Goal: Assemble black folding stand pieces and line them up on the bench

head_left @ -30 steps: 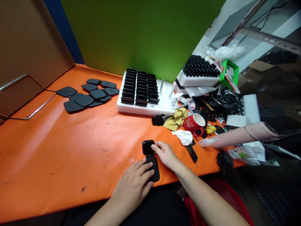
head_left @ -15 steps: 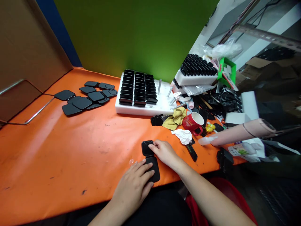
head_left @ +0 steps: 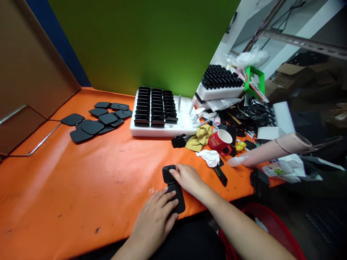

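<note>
A hinged black pad (head_left: 177,195) with two rounded-square panels lies unfolded on the orange table covering near its front edge. My left hand (head_left: 155,216) rests over the larger lower panel, its fingers stretched out and slightly apart, holding that part down. At the smaller upper panel, my right hand (head_left: 188,178) has its fingers curled around the right edge and its thumb on the top face. The fingertips beneath that hand are hidden.
Similar black pads (head_left: 92,126) lie in a loose pile at left, near a bent metal rod (head_left: 45,139). White foam trays (head_left: 162,132) hold rows of black pieces at the back. A red mug (head_left: 221,141), yellow cloth (head_left: 199,138) and crumpled tissue (head_left: 208,157) sit right of my hands.
The camera view has shifted slightly, so the background sits lower and more to the left. My right hand's fingers are more curled at the upper panel; my left hand stays on the lower panel.
</note>
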Tool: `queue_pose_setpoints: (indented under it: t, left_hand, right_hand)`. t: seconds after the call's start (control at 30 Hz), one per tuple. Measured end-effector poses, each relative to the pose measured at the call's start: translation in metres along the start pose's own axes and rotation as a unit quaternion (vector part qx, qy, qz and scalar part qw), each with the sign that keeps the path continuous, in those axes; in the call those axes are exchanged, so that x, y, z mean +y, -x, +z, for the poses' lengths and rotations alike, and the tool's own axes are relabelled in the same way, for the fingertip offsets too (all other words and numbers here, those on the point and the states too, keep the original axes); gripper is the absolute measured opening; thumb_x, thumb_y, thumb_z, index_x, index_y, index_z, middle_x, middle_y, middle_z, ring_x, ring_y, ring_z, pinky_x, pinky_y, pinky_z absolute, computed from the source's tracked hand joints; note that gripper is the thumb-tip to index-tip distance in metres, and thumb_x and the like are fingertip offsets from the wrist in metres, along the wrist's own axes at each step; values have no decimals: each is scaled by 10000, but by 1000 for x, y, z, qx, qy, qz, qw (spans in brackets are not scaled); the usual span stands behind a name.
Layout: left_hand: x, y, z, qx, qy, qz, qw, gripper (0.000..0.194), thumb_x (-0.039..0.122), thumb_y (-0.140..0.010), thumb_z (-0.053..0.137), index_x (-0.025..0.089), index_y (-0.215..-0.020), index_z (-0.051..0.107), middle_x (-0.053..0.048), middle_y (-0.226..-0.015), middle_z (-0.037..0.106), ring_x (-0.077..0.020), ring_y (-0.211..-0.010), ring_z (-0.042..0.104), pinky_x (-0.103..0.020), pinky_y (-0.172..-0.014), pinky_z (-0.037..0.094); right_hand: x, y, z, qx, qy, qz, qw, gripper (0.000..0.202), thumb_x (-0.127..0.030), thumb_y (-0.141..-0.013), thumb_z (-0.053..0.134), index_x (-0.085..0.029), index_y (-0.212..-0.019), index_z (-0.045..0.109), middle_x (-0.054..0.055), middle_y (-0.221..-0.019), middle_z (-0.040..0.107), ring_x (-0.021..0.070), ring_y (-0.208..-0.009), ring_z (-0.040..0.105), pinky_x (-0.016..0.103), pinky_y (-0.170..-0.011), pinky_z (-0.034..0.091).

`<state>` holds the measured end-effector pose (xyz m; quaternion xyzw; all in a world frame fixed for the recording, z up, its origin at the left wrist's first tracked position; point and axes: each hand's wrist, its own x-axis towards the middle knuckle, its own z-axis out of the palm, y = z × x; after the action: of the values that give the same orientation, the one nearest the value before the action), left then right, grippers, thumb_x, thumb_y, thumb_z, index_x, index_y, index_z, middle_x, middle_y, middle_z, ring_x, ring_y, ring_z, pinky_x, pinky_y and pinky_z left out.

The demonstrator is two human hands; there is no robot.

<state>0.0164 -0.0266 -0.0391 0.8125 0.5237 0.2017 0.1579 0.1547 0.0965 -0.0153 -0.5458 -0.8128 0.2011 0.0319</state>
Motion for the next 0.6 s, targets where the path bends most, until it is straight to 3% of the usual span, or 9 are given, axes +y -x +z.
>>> queue_pose_setpoints:
  t: [0.13, 0.3, 0.43, 0.5, 0.6]
  left_hand:
    - [1, -2, -3, 2, -7, 6, 1000, 309, 304, -820, 496, 278, -1123, 551, -11, -1216, 570, -257, -1136, 497, -494, -925, 442]
    - [2, -5, -7, 4, -20, 13, 1000, 285, 310, -824, 488, 267, -1094, 568, -21, -1201, 580, -264, -1124, 507, -497, -906, 455]
    - [2, -4, -5, 9, -21, 19, 1000, 287, 314, -822, 495, 268, -1096, 568, -27, -1189, 588, -268, -1116, 514, -491, -894, 463]
    - [1, -2, -3, 12, -16, 26, 999, 303, 309, -822, 496, 274, -1117, 554, -34, -1193, 583, -269, -1123, 506, -490, -901, 455]
    - [1, 3, 1, 24, 21, 9, 999, 326, 289, -811, 513, 284, -1136, 541, -52, -1229, 543, -268, -1141, 485, -478, -914, 442]
  right_hand:
    - [0, -9, -12, 10, 4, 5, 1000, 396, -516, -812, 457, -146, -801, 597, 130, -813, 640, 236, -781, 574, 303, -670, 353]
    - [11, -15, -30, -3, -71, -42, 997, 272, -278, -906, 337, -176, -907, 590, 79, -933, 615, 174, -883, 549, 274, -774, 363]
    - [15, -17, -27, -43, -147, -70, 986, 146, -239, -841, 463, -194, -892, 592, 49, -981, 574, 157, -914, 522, 258, -804, 359]
    - [15, -20, -24, -58, -191, -58, 978, 103, -254, -794, 527, -176, -837, 579, 51, -922, 568, 170, -864, 521, 275, -763, 374]
    - [14, -23, -21, -98, -278, -36, 955, 94, -258, -779, 536, -174, -820, 544, 4, -722, 551, 125, -625, 511, 240, -581, 392]
